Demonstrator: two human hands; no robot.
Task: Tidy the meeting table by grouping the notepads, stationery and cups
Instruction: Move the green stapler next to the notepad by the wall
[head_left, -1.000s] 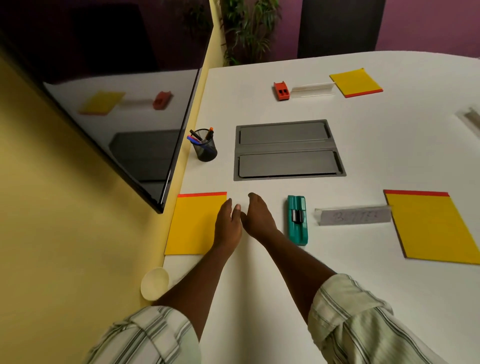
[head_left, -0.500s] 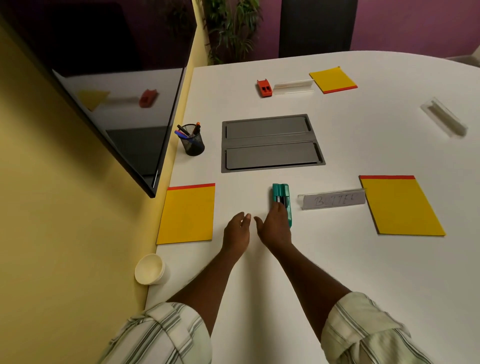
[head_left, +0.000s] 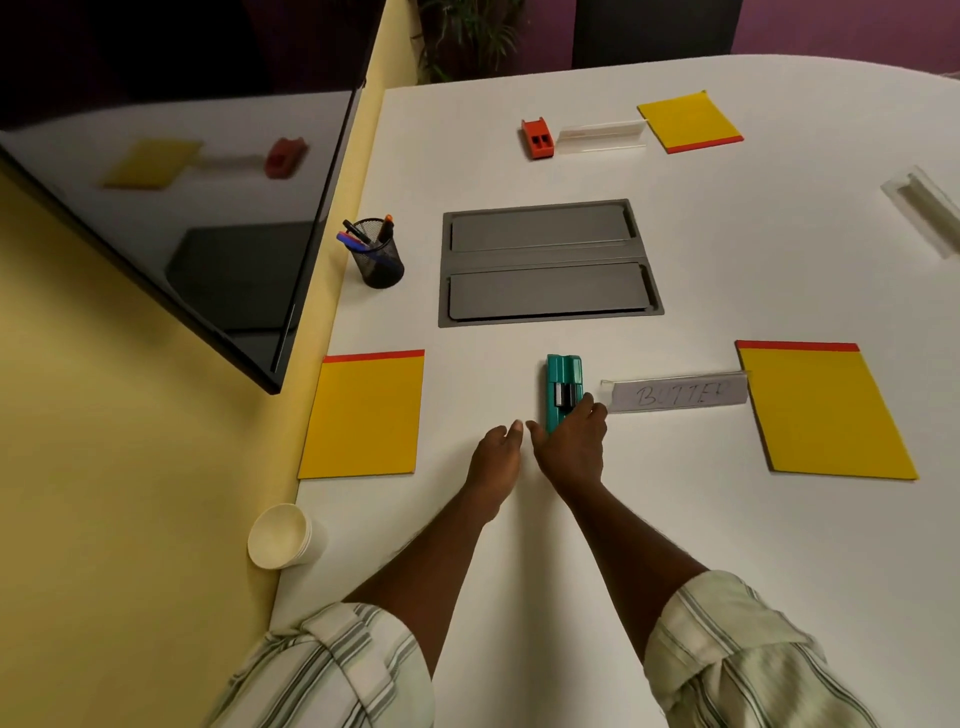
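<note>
Three yellow notepads with red edges lie on the white table: one at the left (head_left: 363, 413), one at the right (head_left: 821, 410), one far back (head_left: 688, 120). A teal stapler (head_left: 563, 379) lies in the middle, and my right hand (head_left: 571, 447) rests over its near end with fingers reaching round it. My left hand (head_left: 493, 457) hovers just left of it, fingers relaxed, holding nothing. A red stapler (head_left: 537, 137) sits far back. A black mesh pen holder (head_left: 376, 254) stands at the left. White paper cups (head_left: 283, 535), stacked, lie at the table's left edge.
A grey cable hatch (head_left: 545, 262) is set into the table's middle. A clear name holder reading "BUTTER" (head_left: 675, 395) stands right of the teal stapler; others stand at the back (head_left: 600, 136) and far right (head_left: 924, 213). A black screen (head_left: 182, 218) hangs over the left side.
My right hand moved right from beside the left notepad onto the teal stapler's near end. My left hand left the notepad's edge and followed.
</note>
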